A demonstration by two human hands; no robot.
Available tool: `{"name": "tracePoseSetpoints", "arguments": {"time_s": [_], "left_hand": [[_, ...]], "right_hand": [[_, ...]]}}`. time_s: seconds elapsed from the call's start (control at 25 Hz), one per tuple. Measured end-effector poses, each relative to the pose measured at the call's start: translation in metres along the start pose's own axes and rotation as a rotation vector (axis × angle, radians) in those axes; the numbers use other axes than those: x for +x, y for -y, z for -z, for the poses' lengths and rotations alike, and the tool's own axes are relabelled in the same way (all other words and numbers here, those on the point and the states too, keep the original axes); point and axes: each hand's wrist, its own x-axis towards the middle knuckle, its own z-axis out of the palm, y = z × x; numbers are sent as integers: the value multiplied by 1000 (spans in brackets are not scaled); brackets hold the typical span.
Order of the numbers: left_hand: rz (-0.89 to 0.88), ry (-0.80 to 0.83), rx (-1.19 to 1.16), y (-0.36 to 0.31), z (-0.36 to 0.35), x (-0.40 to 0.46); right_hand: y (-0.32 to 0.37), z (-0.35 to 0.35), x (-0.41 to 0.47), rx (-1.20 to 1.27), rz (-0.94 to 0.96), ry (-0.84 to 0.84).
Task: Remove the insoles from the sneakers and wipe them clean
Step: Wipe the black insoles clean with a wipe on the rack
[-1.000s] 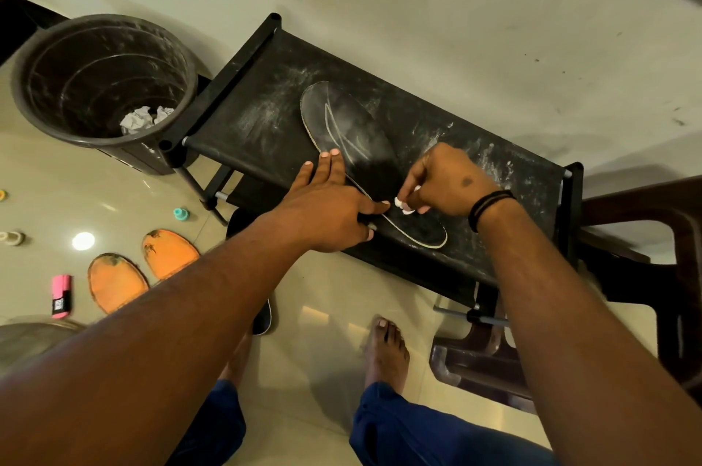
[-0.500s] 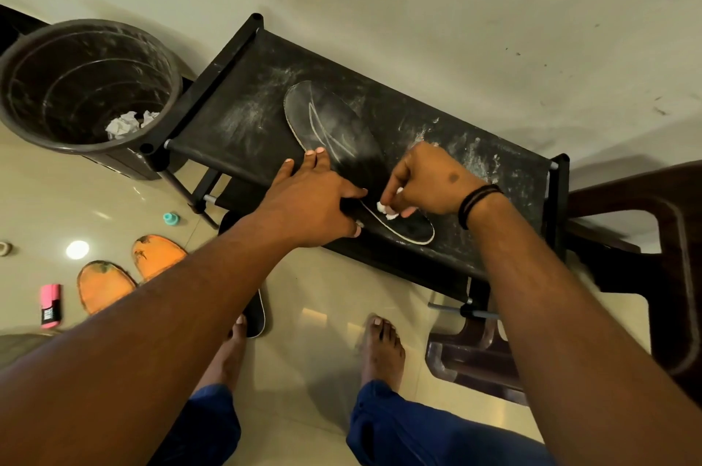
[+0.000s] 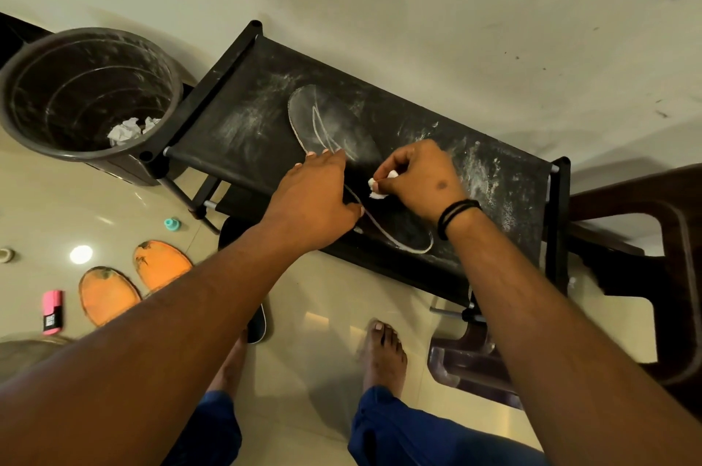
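A dark insole [image 3: 342, 138] is laid flat on the dusty black rack [image 3: 235, 116], toe toward 11 o'clock, heel toward 5 o'clock. It is pressed down at its near edge by the left hand [image 3: 315, 195], fingers straight, grip wide. A small white wad [image 3: 376, 189] is pinched in the right hand [image 3: 421, 176] against the insole's middle. A bin [image 3: 22, 85] with crumpled paper is seen at 10 o'clock, two orange insoles [image 3: 133, 283] at 8 o'clock on the floor.

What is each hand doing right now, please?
Left hand: open, fingers straight, pressing the insole onto the rack.
Right hand: closed, pinching a small white wad against the insole.
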Motion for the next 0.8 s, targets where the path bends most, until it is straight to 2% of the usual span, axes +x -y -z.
{"name": "tracePoseSetpoints", "arguments": {"time_s": [0.2,0.32,0.4,0.56,0.72,0.8], "left_hand": [[-20,69,-282,-14,-7,6],[-61,108,-316,-21,-13,8],[-51,139,-296,-21,-16,7],[-45,157,-204,-15,-24,8],[-81,335,-194,-7,-3,12],[-127,343,-158,-7,3,8]], "right_hand": [[-8,12,-23,468,-327,220],[-14,20,-34,618,-397,254],[-18,25,-34,519,-344,201],[-31,29,-23,252,-35,-103],[-25,23,-25,10,189,5],[-24,21,-24,-31,224,3]]}}
